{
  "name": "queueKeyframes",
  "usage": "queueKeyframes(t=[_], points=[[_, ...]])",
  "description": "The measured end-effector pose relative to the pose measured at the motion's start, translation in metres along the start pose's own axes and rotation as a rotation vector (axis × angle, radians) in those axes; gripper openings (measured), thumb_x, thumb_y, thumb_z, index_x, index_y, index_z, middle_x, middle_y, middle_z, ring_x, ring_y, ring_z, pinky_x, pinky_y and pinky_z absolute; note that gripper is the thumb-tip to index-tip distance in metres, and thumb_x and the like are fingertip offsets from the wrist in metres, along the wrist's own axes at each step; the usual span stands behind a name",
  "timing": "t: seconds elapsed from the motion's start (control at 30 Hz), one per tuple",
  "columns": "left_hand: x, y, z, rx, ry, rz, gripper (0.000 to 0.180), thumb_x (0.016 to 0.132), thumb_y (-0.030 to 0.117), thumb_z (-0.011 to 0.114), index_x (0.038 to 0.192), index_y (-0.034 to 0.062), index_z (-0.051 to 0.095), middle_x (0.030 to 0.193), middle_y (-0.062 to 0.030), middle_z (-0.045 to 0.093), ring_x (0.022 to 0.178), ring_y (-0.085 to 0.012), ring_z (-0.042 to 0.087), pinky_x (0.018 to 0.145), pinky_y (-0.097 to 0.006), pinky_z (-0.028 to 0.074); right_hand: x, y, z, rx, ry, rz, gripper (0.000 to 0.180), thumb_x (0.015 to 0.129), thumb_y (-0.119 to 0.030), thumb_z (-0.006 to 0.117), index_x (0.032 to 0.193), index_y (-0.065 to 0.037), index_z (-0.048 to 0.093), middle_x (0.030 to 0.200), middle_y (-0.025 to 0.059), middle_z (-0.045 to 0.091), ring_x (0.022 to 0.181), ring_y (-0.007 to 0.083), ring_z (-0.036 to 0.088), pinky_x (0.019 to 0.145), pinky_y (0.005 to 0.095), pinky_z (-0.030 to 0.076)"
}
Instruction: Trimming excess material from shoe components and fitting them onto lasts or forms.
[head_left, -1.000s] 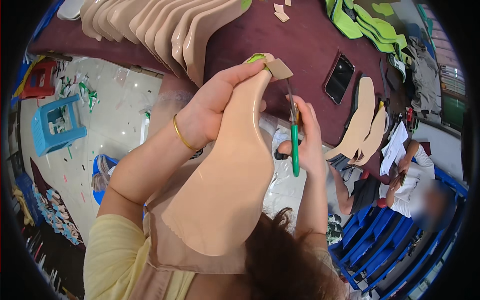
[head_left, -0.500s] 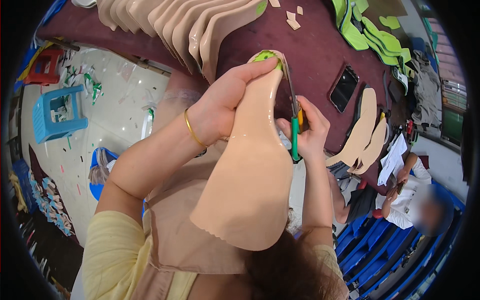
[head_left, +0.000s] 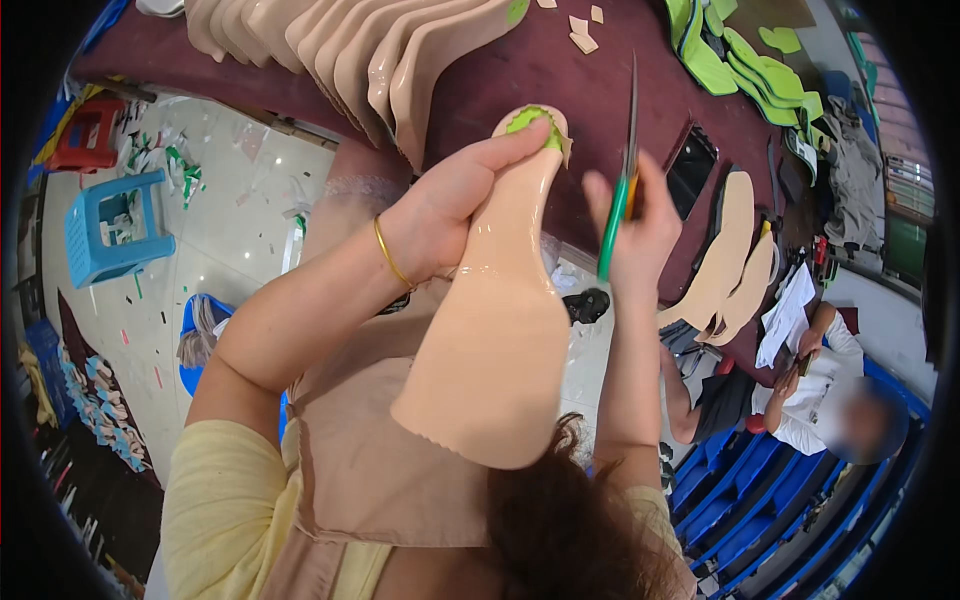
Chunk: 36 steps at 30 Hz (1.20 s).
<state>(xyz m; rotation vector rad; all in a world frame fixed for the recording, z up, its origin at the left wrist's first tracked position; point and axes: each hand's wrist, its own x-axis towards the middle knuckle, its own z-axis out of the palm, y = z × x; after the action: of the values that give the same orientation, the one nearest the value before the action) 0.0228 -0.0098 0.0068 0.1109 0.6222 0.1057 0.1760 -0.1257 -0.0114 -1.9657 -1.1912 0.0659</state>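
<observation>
My left hand [head_left: 450,205] is closed around the narrow end of a curved beige shoe insole [head_left: 490,370], its thumb pressed over a bright green patch at the tip. The broad end hangs toward my lap, with a finely notched edge. At the narrow tip's right side a small flap of beige covering sticks out. Gripped in my right hand [head_left: 645,240] is a pair of scissors [head_left: 622,190] with green and orange handles. Their blades point away from me, apart from the insole. The right fingers are slightly blurred.
A row of similar beige insoles [head_left: 400,75] leans at the far left of the dark red table [head_left: 480,100]. Beige scraps [head_left: 583,42], green pieces [head_left: 765,85], a phone [head_left: 690,170] and more insoles [head_left: 728,245] lie rightward. A blue stool [head_left: 120,228] stands left; a person [head_left: 815,385] sits right.
The scissors have come away from the insole's tip and swung to the right, blades now nearly together. The insole has shifted slightly in my left hand's hold, its broad end a little higher.
</observation>
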Motion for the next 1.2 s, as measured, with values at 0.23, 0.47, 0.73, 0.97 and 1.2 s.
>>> queueKeyframes(t=[0.23, 0.47, 0.73, 0.97, 1.2], points=[[0.001, -0.003, 0.001, 0.336, -0.16, 0.525, 0.03, 0.092, 0.035, 0.055, 0.103, 0.0074, 0.057, 0.085, 0.0027, 0.06, 0.071, -0.0042, 0.056, 0.06, -0.021, 0.048, 0.003, -0.033, 0.0, 0.945, -0.367, 0.436, 0.031, 0.09, -0.012, 0.057, 0.119, -0.001, 0.052, 0.104, 0.0037, 0.058, 0.094, 0.0108, 0.055, 0.081, 0.0263, 0.045], [-0.002, -0.007, 0.0, 0.37, -0.308, 0.547, 0.03, 0.091, 0.035, 0.056, 0.104, 0.0071, 0.057, 0.09, 0.0005, 0.061, 0.079, -0.0048, 0.058, 0.068, -0.019, 0.047, -0.012, -0.047, 0.003, 1.5, -0.395, 0.563, 0.025, 0.088, -0.007, 0.059, 0.11, 0.003, 0.051, 0.1, 0.007, 0.059, 0.092, 0.0133, 0.056, 0.083, 0.0298, 0.046], [0.003, -0.012, -0.001, 0.244, -0.166, 0.488, 0.025, 0.092, 0.029, 0.054, 0.101, 0.0059, 0.056, 0.088, -0.0006, 0.061, 0.076, -0.0065, 0.058, 0.067, -0.022, 0.048, -0.025, -0.059, -0.005, 0.29, -0.026, -0.531, 0.017, 0.074, 0.006, 0.066, 0.088, -0.002, 0.06, 0.087, 0.0065, 0.06, 0.079, 0.0149, 0.057, 0.072, 0.0299, 0.048], [0.001, -0.011, 0.0, 0.323, -0.277, 0.565, 0.024, 0.091, 0.023, 0.056, 0.104, 0.004, 0.057, 0.091, -0.0015, 0.063, 0.081, -0.0069, 0.059, 0.069, -0.022, 0.047, -0.005, -0.054, -0.001, 1.453, -0.355, 0.742, 0.021, 0.088, -0.022, 0.062, 0.095, -0.003, 0.058, 0.083, 0.0019, 0.059, 0.07, 0.0099, 0.052, 0.067, 0.0249, 0.043], [0.0, -0.016, -0.001, 0.29, -0.238, 0.614, 0.027, 0.089, 0.022, 0.059, 0.107, 0.0021, 0.057, 0.09, -0.0013, 0.063, 0.082, -0.0069, 0.058, 0.072, -0.022, 0.047, 0.0, -0.05, 0.005, 1.407, -0.395, 0.669, 0.022, 0.092, -0.027, 0.057, 0.081, -0.008, 0.053, 0.068, -0.0042, 0.052, 0.06, 0.0036, 0.041, 0.058, 0.0191, 0.034]])
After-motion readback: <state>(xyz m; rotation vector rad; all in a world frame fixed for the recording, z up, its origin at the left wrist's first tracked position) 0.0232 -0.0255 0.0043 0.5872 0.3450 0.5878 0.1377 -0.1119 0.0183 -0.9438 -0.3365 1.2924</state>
